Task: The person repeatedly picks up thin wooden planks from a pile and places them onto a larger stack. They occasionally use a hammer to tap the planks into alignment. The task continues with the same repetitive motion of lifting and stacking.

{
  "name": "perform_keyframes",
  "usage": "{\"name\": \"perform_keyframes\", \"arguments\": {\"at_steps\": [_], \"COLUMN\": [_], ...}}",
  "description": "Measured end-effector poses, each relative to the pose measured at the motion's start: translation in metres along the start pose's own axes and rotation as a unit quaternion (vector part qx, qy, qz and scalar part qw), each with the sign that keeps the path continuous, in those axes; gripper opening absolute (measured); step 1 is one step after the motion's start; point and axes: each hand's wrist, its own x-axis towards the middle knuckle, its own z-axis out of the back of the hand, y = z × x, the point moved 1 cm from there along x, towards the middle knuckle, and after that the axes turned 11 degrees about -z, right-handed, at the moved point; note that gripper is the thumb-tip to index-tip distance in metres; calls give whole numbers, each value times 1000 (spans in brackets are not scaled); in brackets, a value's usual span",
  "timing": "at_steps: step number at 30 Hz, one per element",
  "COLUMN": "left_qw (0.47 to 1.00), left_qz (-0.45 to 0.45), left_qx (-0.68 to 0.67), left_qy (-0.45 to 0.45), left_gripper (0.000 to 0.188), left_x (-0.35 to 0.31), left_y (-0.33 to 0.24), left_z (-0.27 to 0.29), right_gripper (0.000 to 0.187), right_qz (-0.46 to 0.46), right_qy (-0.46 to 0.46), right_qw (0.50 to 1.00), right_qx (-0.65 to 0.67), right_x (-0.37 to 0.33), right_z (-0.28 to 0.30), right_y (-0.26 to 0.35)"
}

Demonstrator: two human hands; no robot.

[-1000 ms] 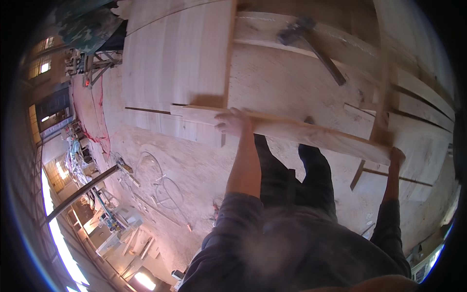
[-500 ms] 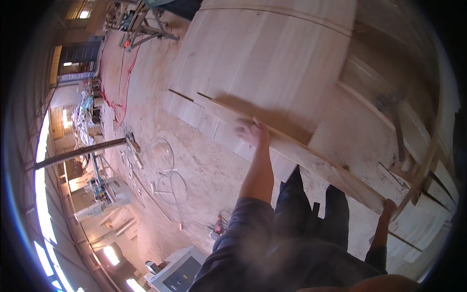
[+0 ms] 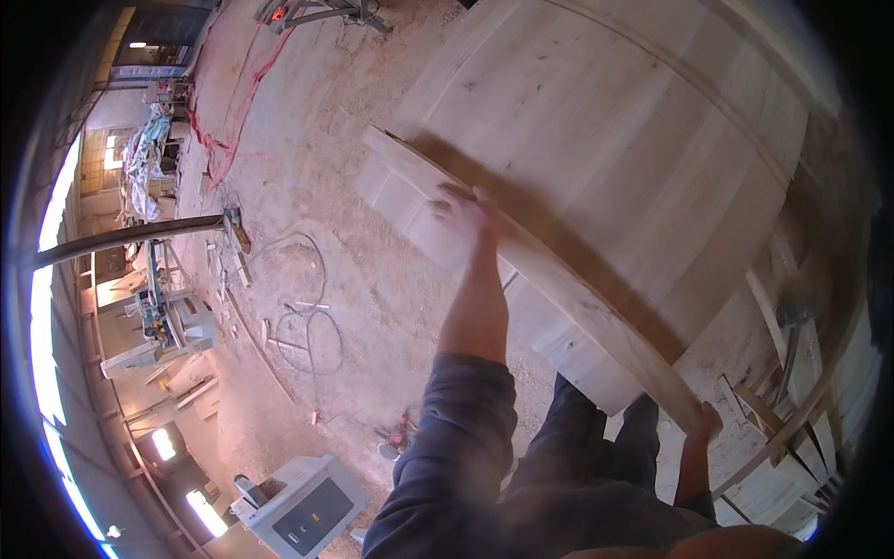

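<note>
A long pale wooden board (image 3: 596, 317) stands on its narrow edge, running slantwise across a wide wooden panel (image 3: 596, 149). My left hand (image 3: 466, 216) is on the board's near face toward its far-left end, fingers at the upper edge and slightly blurred. At the near-right end, my right hand (image 3: 706, 421) is closed around the board's end. A dark shadow lies on the panel along the board's far side. The board hides part of the panel beneath, and a strip of panel shows on my side of it.
A looped cable (image 3: 321, 326) lies on the dusty floor to the left. A grey machine cabinet (image 3: 312, 517) stands at the lower left. Wood offcuts and frames (image 3: 768, 401) are at the right. Red sheeting (image 3: 223, 140) lies at the far left; a post (image 3: 130, 240) crosses the view.
The view has shifted, showing more panel at the right. The board now slants more steeply across the panel, its far end nearer the panel's left corner. Both hands stay on it.
</note>
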Motion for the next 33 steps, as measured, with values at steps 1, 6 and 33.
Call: {"name": "perform_keyframes", "arguments": {"at_steps": [1, 6, 33], "left_qw": [1000, 996, 995], "left_qz": [-3, 16, -32], "left_qx": [14, 42, -7], "left_qy": [6, -77, 89], "left_gripper": [79, 84, 87], "left_x": [22, 85, 157], "left_y": [8, 42, 21], "left_z": [4, 5, 25], "right_gripper": [35, 39, 32], "right_qz": [11, 17, -111], "right_qy": [1, 23, 192], "right_qw": [1000, 998, 888], "right_qx": [-19, 56, 403], "right_x": [-10, -73, -54], "right_z": [-9, -23, -86], "right_y": [13, 83, 41]}}
